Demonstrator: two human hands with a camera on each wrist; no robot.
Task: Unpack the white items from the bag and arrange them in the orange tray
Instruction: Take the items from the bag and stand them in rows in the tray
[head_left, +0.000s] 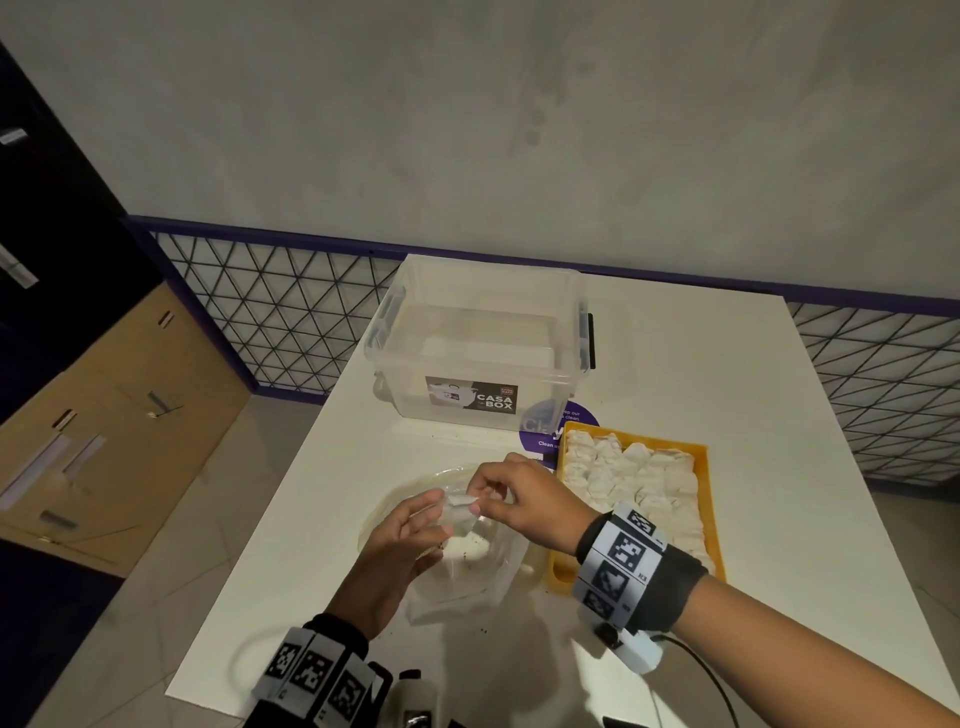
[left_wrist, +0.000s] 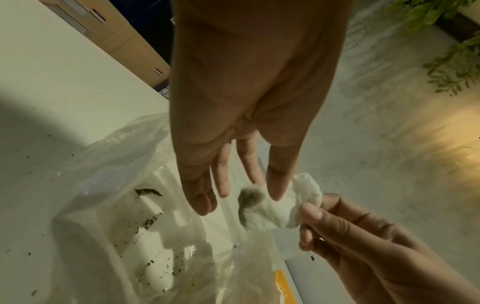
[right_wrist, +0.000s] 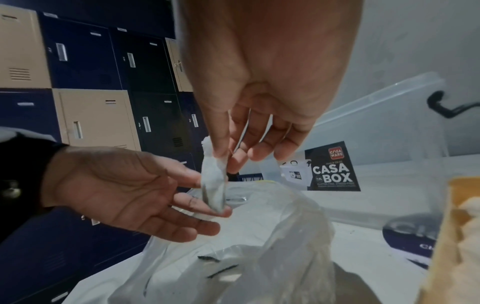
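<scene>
On your white bench (head_left: 701, 364) a clear storage box (head_left: 483, 353) with a black "CASA BOX" label stands at the far side, and just in front of it a purple round sticker (head_left: 550, 431) lies partly under the box and the orange tray (head_left: 706, 499). The tray sits to your right, nearly filled with rows of white items (head_left: 634, 478). A crumpled clear plastic bag (head_left: 467, 577) lies open under your hands, touching the tray's left edge, with dark crumbs scattered inside it and on the bench around it; another white lump (head_left: 465, 545) rests inside the bag. Blue and tan lockers (right_wrist: 85, 86) stand off to your left.

Your right hand (head_left: 519, 499) pinches one white item (left_wrist: 283, 203) between thumb and forefinger by its upper edge, so it hangs above the bag's mouth; its lower part shows a dark stain. Your left hand (head_left: 400, 551) is released, fingers (left_wrist: 205, 193) straight, palm turned toward the item, with the fingertips just touching its lower end in the right wrist view.
</scene>
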